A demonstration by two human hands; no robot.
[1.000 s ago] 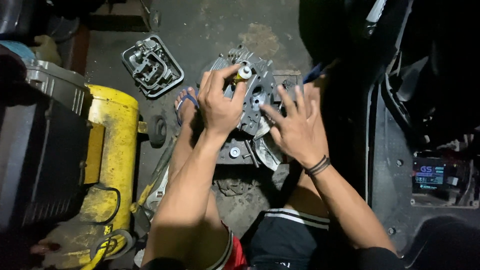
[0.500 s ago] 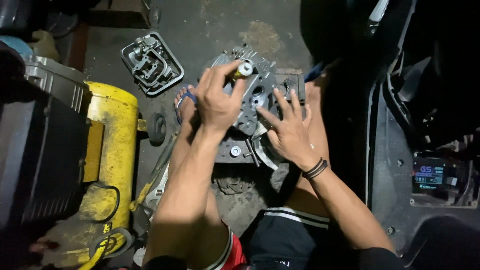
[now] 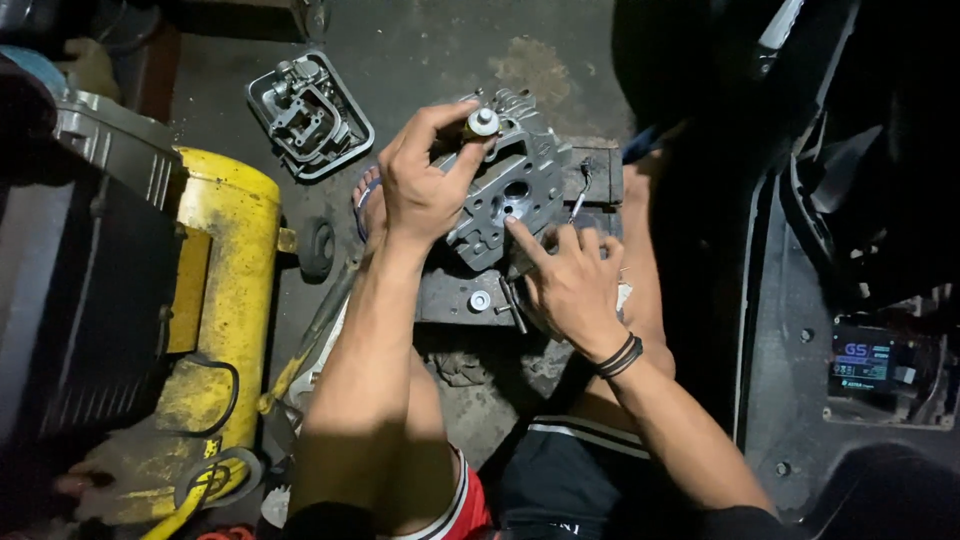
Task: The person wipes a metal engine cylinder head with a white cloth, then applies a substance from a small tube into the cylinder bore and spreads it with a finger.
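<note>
Left hand (image 3: pixel 420 190) pinching a small round metal part (image 3: pixel 482 123) above a grey engine block (image 3: pixel 510 190) on the floor; right hand (image 3: pixel 570 285) loosely open, index fingertip touching the block's middle

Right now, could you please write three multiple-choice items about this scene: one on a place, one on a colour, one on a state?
1. Where does the separate grey cover part lie?
A. On the floor, beyond the yellow tank
B. On top of the cylinder head
C. In the right hand

2. What colour is the tank at the left?
A. Red
B. Yellow
C. Green

3. What is the left hand doing?
A. Resting flat on the floor
B. Hanging free
C. Pinching a small round-capped piece

Answers:
1. A: it lies alone on the dark floor, apart from both hands.
2. B: its rounded body is yellow and worn.
3. C: thumb and fingers close on the small piece above the cylinder head, while the right hand points a finger at the head.
</note>
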